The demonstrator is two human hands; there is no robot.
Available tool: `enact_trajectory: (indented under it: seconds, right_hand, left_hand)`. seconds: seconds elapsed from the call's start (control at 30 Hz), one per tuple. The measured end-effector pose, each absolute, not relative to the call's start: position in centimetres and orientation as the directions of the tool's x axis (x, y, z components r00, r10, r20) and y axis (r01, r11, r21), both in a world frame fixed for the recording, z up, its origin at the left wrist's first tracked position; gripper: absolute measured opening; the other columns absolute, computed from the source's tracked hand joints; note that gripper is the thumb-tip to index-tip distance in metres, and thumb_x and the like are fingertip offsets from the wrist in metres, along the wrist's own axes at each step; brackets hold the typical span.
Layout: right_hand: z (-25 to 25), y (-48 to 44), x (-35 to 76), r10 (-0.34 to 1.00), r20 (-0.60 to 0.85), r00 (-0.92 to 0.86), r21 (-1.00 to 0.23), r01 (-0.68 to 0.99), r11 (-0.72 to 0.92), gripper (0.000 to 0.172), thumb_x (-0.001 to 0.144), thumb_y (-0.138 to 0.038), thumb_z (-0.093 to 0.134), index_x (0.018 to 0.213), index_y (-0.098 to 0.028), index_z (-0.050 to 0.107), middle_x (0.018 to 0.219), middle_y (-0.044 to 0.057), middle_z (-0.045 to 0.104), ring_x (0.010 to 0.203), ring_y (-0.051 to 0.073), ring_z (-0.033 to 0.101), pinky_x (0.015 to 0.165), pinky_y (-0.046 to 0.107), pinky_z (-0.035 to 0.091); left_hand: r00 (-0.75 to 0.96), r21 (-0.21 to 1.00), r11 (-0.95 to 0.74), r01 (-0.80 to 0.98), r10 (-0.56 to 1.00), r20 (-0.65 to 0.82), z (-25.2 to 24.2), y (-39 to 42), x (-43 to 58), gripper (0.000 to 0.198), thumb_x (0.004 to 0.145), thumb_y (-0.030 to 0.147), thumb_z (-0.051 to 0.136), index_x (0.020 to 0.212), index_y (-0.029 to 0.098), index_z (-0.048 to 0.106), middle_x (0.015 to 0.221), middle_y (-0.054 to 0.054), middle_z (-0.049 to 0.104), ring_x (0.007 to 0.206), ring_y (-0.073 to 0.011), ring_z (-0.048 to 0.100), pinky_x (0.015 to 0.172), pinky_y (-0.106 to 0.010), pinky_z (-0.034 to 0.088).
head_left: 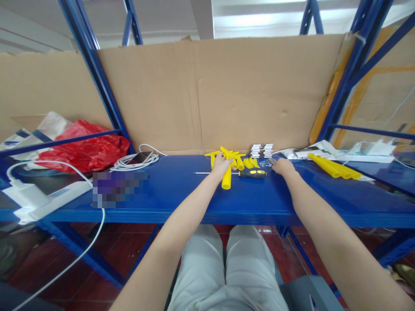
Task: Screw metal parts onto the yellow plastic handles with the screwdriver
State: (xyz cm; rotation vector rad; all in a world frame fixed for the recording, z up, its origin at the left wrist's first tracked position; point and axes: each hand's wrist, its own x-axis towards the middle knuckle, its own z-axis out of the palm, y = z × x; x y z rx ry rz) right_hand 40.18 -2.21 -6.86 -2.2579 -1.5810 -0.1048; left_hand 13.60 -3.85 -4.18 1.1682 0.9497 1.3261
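My left hand (pixel 220 164) is closed around a yellow plastic part (pixel 226 180) whose hollow tube end points toward me. Behind it lie more yellow plastic parts (pixel 239 162), with several small curved yellow pieces (pixel 251 163) to their right. A screwdriver (pixel 253 173) with a black and yellow handle lies crosswise on the blue shelf, its shaft pointing left. My right hand (pixel 282 166) is down at the shelf beside scattered small metal screws (pixel 263 164). Its fingers are drawn together at the tips; what they pinch is too small to make out.
White packets (pixel 261 150) are stacked against the cardboard wall (pixel 259 95). More yellow tubes (pixel 333 167) lie at right. Left are a coiled white cable (pixel 138 160), a red plastic bag (pixel 86 147) and a power strip (pixel 61 201) with an adapter. Blue uprights (pixel 97 77) frame the shelf.
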Motion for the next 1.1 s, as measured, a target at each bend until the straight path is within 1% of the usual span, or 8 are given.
enact_trajectory:
  seconds: [0.1,0.23,0.43,0.67,0.8,0.9,0.97,1.1]
  right_hand:
    - [-6.5,-2.5,39.9,0.879,0.216,0.424,-0.222,0.898,-0.379,0.041,0.087,-0.022,0.066,0.125,-0.008,0.073,0.116,0.024,0.073,0.116,0.031,0.069,0.095,0.035,0.054]
    - [-5.9,-3.2,39.3,0.883,0.187,0.429,-0.189,0.898,-0.397,0.042,0.091,-0.017,0.059,0.129,-0.002,0.07,0.12,0.028,0.071,0.118,0.031,0.068,0.094,0.033,0.054]
    - [-5.5,-3.7,38.8,0.874,0.178,0.453,-0.213,0.885,-0.415,0.043,0.092,-0.015,0.059,0.132,-0.001,0.068,0.128,0.029,0.067,0.124,0.032,0.066,0.1,0.035,0.052]
    - [-5.7,-3.5,39.3,0.876,0.21,0.435,-0.225,0.893,-0.39,0.047,0.094,-0.019,0.056,0.135,0.002,0.064,0.129,0.03,0.066,0.122,0.032,0.066,0.098,0.033,0.053]
    - [-5.8,-3.6,39.5,0.88,0.221,0.421,-0.205,0.902,-0.38,0.047,0.094,-0.023,0.056,0.135,-0.002,0.065,0.129,0.029,0.065,0.12,0.032,0.066,0.097,0.036,0.053]
    - [-5.5,-4.1,39.3,0.867,0.211,0.452,-0.22,0.886,-0.408,0.051,0.095,-0.033,0.056,0.137,-0.007,0.065,0.134,0.028,0.063,0.126,0.036,0.062,0.099,0.043,0.053]
    - [-5.3,-4.3,39.0,0.867,0.224,0.445,-0.225,0.889,-0.398,0.049,0.096,-0.035,0.054,0.136,-0.011,0.066,0.138,0.026,0.062,0.131,0.036,0.059,0.103,0.047,0.051]
    - [-4.9,-4.3,38.4,0.913,0.249,0.324,-0.205,0.939,-0.277,0.037,0.093,-0.021,0.053,0.123,-0.02,0.076,0.135,0.017,0.067,0.129,0.033,0.061,0.105,0.048,0.049]
  left_hand:
    - [0.064,0.971,-0.118,-0.206,0.989,0.133,-4.2,-3.8,13.6,0.047,0.075,0.004,0.072,0.119,0.014,0.058,0.114,-0.013,0.076,0.096,-0.0243,0.075,0.077,-0.036,0.066]
    - [0.056,0.972,-0.126,-0.2,0.989,0.14,-4.3,-3.8,13.6,0.049,0.075,0.006,0.074,0.121,0.014,0.058,0.114,-0.014,0.076,0.093,-0.0245,0.076,0.075,-0.037,0.066]
    - [0.057,0.972,-0.122,-0.201,0.989,0.136,-4.3,-3.8,13.6,0.048,0.077,0.003,0.07,0.122,0.015,0.058,0.111,-0.01,0.076,0.091,-0.0208,0.075,0.071,-0.03,0.065]
    - [0.068,0.974,-0.134,-0.185,0.987,0.148,-4.2,-3.9,13.5,0.049,0.076,0.002,0.07,0.123,0.014,0.058,0.113,-0.013,0.075,0.089,-0.022,0.075,0.074,-0.035,0.066]
    - [0.057,0.975,-0.132,-0.181,0.988,0.144,-4.0,-4.3,13.5,0.049,0.077,0.0,0.068,0.123,0.014,0.058,0.112,-0.012,0.076,0.086,-0.0205,0.075,0.073,-0.033,0.065]
    - [0.055,0.976,-0.128,-0.176,0.989,0.139,-3.9,-4.4,13.5,0.048,0.077,-0.001,0.067,0.122,0.014,0.057,0.111,-0.011,0.076,0.083,-0.0188,0.075,0.071,-0.031,0.065]
    - [0.061,0.976,-0.128,-0.175,0.988,0.141,-3.9,-4.4,13.5,0.048,0.077,0.0,0.067,0.122,0.014,0.057,0.11,-0.011,0.076,0.082,-0.0188,0.075,0.071,-0.031,0.065]
    - [0.067,0.975,-0.137,-0.177,0.986,0.151,-4.1,-4.2,13.4,0.048,0.076,0.001,0.068,0.12,0.015,0.057,0.11,-0.011,0.076,0.084,-0.0194,0.075,0.072,-0.031,0.065]
